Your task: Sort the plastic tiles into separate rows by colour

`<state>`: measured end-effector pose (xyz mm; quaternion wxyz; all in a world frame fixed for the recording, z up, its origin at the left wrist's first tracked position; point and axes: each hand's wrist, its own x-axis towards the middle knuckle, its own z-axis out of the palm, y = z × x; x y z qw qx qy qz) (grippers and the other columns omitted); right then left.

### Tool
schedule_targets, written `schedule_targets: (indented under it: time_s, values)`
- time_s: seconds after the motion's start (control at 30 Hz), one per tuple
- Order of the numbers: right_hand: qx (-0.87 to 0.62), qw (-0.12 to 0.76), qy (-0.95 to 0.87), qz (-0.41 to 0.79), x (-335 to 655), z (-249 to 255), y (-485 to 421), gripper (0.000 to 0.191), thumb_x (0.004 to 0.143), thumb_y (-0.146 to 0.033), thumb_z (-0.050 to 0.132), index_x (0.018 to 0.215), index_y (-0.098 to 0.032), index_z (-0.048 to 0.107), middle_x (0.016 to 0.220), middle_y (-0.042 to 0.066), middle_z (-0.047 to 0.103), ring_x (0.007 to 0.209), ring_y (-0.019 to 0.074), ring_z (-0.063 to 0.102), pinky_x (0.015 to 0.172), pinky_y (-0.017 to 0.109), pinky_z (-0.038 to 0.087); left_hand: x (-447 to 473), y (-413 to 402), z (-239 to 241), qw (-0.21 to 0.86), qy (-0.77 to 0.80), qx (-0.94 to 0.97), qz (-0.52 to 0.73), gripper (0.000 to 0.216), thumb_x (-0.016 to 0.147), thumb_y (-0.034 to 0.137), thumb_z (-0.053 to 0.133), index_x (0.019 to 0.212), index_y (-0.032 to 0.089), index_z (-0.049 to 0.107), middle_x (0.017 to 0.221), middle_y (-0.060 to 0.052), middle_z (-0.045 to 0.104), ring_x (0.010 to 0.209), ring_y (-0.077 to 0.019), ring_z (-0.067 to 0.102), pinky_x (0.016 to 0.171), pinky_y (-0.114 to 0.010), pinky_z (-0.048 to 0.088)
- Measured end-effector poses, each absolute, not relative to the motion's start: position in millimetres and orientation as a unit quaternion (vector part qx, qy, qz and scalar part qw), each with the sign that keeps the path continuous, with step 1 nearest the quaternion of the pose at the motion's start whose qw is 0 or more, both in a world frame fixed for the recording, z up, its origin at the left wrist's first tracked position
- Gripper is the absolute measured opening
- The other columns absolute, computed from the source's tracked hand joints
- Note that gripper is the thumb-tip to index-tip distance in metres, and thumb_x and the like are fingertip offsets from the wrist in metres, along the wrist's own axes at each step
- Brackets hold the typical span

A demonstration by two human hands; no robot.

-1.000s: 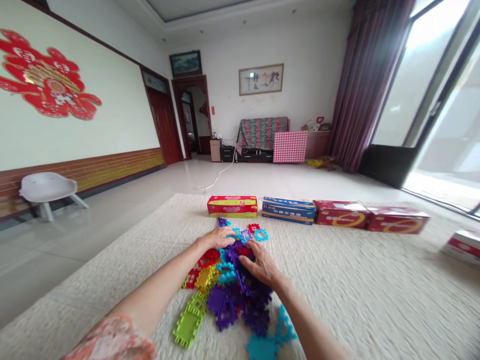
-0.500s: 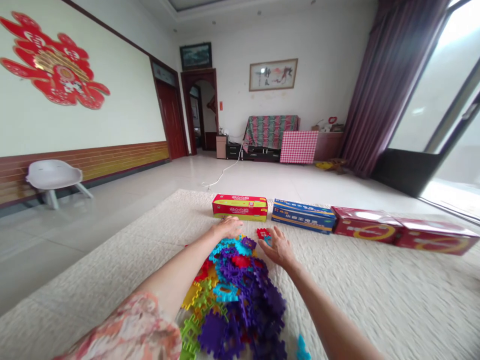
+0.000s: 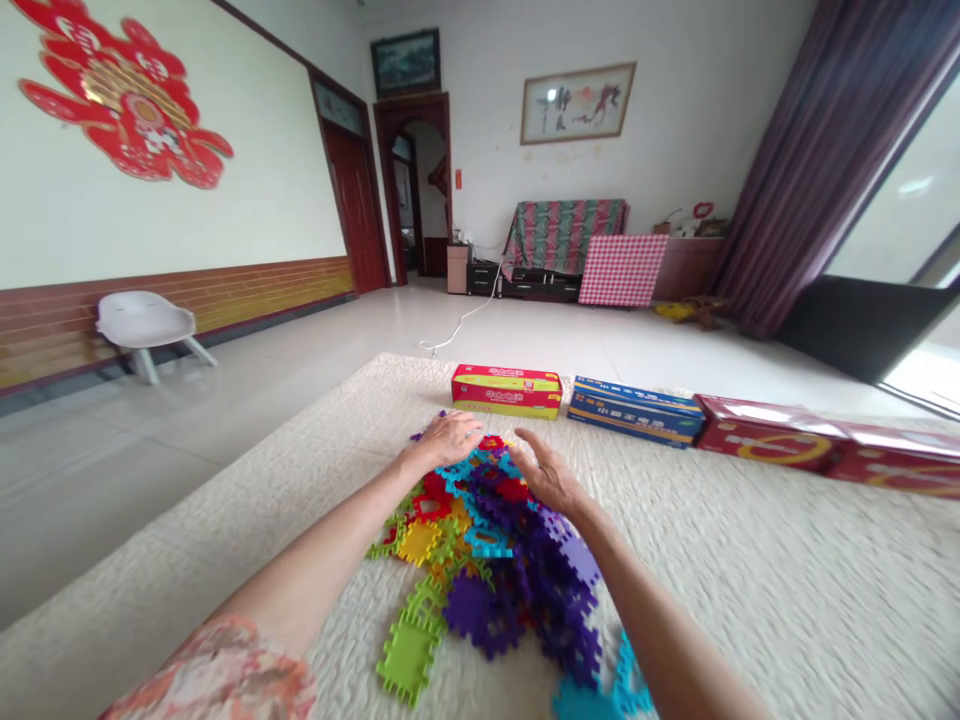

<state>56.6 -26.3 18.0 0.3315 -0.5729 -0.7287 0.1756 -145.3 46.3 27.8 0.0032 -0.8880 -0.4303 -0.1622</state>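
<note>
A heap of toothed interlocking plastic pieces lies on the mat in front of me. Among them are a purple piece [image 3: 469,605], a green piece [image 3: 409,655], a yellow piece [image 3: 420,541] and a light blue piece [image 3: 487,541]. At the heap's far left side is my left hand [image 3: 452,440], palm down with its fingers stretched out. My right hand [image 3: 551,477] rests by the far right side, thumb and fingers apart. Between the two hands a red piece [image 3: 491,442] shows. What lies under the palms is hidden.
Behind the heap stand a red-and-yellow box [image 3: 506,392], a blue box [image 3: 636,410] and two dark red boxes [image 3: 769,435] in a row. The cream mat [image 3: 750,560] has its left edge along the tiled floor. A white chair [image 3: 146,322] stands by the wall.
The view has shifted slightly. My right hand has come left toward the heap, and the red piece near it now lies between the hands. My left hand has moved a little left.
</note>
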Motion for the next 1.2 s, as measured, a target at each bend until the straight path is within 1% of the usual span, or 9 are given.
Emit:
schedule_targets:
  time_s: [0.07, 0.1, 0.17, 0.3, 0.43, 0.53, 0.67, 0.87, 1.2]
  values:
    - [-0.579, 0.384, -0.702, 0.154, 74.7, 18.5, -53.9, 0.054, 0.089, -0.051, 0.039, 0.129, -0.016, 0.049, 0.129, 0.013, 0.057, 0.119, 0.0261, 0.053, 0.098, 0.041, 0.043, -129.5, 10.5, 33.2, -0.003, -0.361, -0.913, -0.192, 0.034, 0.092, 0.035, 0.040, 0.114, 0.023, 0.062, 0.113, -0.006, 0.063, 0.111, -0.0202, 0.053, 0.097, -0.035, 0.041]
    - [-0.588, 0.398, -0.690, 0.139, 85.1, 16.3, -70.6, 0.055, 0.088, -0.053, 0.041, 0.128, -0.016, 0.050, 0.128, 0.014, 0.058, 0.118, 0.0272, 0.054, 0.098, 0.043, 0.043, -120.1, -9.3, 34.4, -0.003, -0.345, -0.917, -0.202, 0.035, 0.091, 0.037, 0.042, 0.116, 0.023, 0.061, 0.117, -0.007, 0.061, 0.115, -0.0225, 0.051, 0.098, -0.038, 0.040]
    - [-0.612, 0.398, -0.672, 0.127, 104.7, 8.6, -107.6, 0.056, 0.087, -0.056, 0.042, 0.126, -0.017, 0.051, 0.127, 0.014, 0.058, 0.119, 0.0284, 0.053, 0.099, 0.046, 0.042, -102.2, -47.3, 34.4, -0.007, -0.331, -0.923, -0.197, 0.037, 0.088, 0.045, 0.046, 0.116, 0.025, 0.061, 0.125, -0.008, 0.056, 0.122, -0.0281, 0.044, 0.100, -0.046, 0.038]
    - [-0.638, 0.333, -0.680, 0.142, 124.3, -10.6, -177.8, 0.062, 0.085, -0.058, 0.043, 0.134, -0.020, 0.043, 0.139, 0.014, 0.048, 0.129, 0.0281, 0.043, 0.105, 0.046, 0.037, -84.0, -92.7, 31.2, -0.014, -0.315, -0.934, -0.169, 0.041, 0.085, 0.048, 0.049, 0.121, 0.029, 0.058, 0.135, -0.006, 0.049, 0.129, -0.0311, 0.036, 0.103, -0.054, 0.032]
    - [-0.641, 0.235, -0.714, 0.155, 112.5, -23.2, -215.4, 0.073, 0.080, -0.062, 0.049, 0.141, -0.024, 0.036, 0.147, 0.012, 0.036, 0.138, 0.0310, 0.028, 0.111, 0.053, 0.024, -89.3, -93.8, 31.8, -0.048, -0.334, -0.936, -0.099, 0.045, 0.079, 0.048, 0.055, 0.120, 0.030, 0.057, 0.136, -0.006, 0.049, 0.126, -0.0328, 0.040, 0.101, -0.057, 0.032]
    - [-0.640, 0.207, -0.725, 0.147, 93.9, -28.1, -222.1, 0.080, 0.078, -0.064, 0.049, 0.144, -0.023, 0.029, 0.152, 0.014, 0.027, 0.141, 0.0328, 0.019, 0.111, 0.057, 0.019, -99.2, -87.5, 32.9, -0.059, -0.344, -0.934, -0.072, 0.047, 0.080, 0.046, 0.054, 0.124, 0.031, 0.055, 0.136, -0.005, 0.050, 0.124, -0.0316, 0.043, 0.101, -0.057, 0.033]
    - [-0.642, 0.216, -0.727, 0.107, 71.2, -33.5, -217.5, 0.082, 0.077, -0.062, 0.051, 0.144, -0.020, 0.028, 0.153, 0.018, 0.020, 0.141, 0.0344, 0.018, 0.110, 0.056, 0.020, -113.4, -84.1, 31.5, -0.039, -0.335, -0.938, -0.081, 0.044, 0.080, 0.047, 0.053, 0.121, 0.031, 0.056, 0.136, -0.004, 0.050, 0.123, -0.0293, 0.044, 0.101, -0.053, 0.035]
    - [-0.612, 0.230, -0.753, 0.076, 44.7, -36.8, -199.5, 0.079, 0.076, -0.055, 0.056, 0.142, -0.020, 0.032, 0.150, 0.017, 0.028, 0.139, 0.0345, 0.023, 0.109, 0.055, 0.023, -136.3, -77.2, 28.2, -0.016, -0.331, -0.937, -0.106, 0.038, 0.081, 0.042, 0.053, 0.116, 0.029, 0.061, 0.124, -0.005, 0.058, 0.117, -0.0258, 0.049, 0.098, -0.045, 0.039]
    - [-0.572, 0.249, -0.776, 0.091, -5.0, -36.2, -167.6, 0.078, 0.075, -0.052, 0.059, 0.141, -0.017, 0.036, 0.148, 0.016, 0.033, 0.138, 0.0356, 0.025, 0.109, 0.054, 0.026, -193.1, -60.2, 28.1, -0.011, -0.372, -0.920, -0.124, 0.034, 0.083, 0.037, 0.054, 0.113, 0.026, 0.064, 0.117, -0.006, 0.062, 0.113, -0.0248, 0.053, 0.098, -0.042, 0.040]
